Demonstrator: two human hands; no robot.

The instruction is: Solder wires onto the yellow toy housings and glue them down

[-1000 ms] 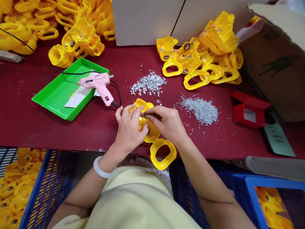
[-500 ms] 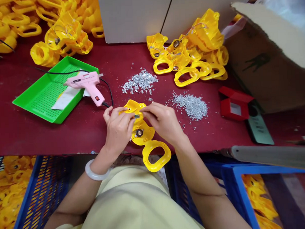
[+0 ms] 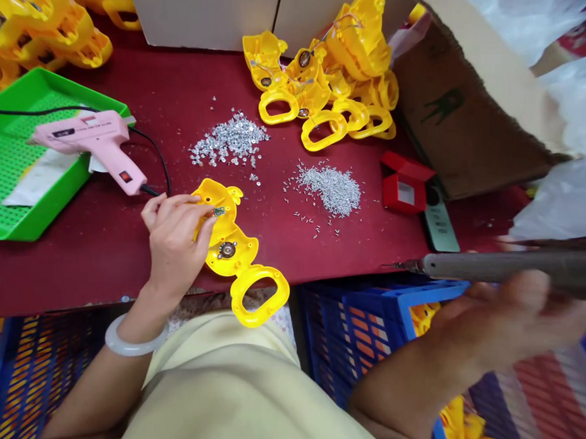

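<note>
My left hand (image 3: 176, 239) is closed on the upper left edge of a yellow plastic housing (image 3: 221, 238) at the table's front edge. Its thumb and fingertips are at a small green circuit board (image 3: 218, 212) inside the shell. A round speaker-like part (image 3: 227, 250) sits lower in the housing, whose looped handle (image 3: 260, 296) overhangs the edge. At the right, my blurred right hand (image 3: 512, 308) is round a grey electric screwdriver (image 3: 491, 267), thumb across its near side and a fingertip showing behind. The bit points left.
Loose washer-like pieces (image 3: 235, 139) and a heap of small screws (image 3: 333, 189) lie behind. A pink glue gun (image 3: 93, 140) rests on a green tray (image 3: 47, 218). More yellow housings (image 3: 321, 77), a red box (image 3: 404, 183), a carton (image 3: 442, 99) and blue crates (image 3: 354, 320) surround the place.
My right hand has left the housing and moved right to the electric screwdriver. My left hand stays on the housing. The whole view has shifted to the right.
</note>
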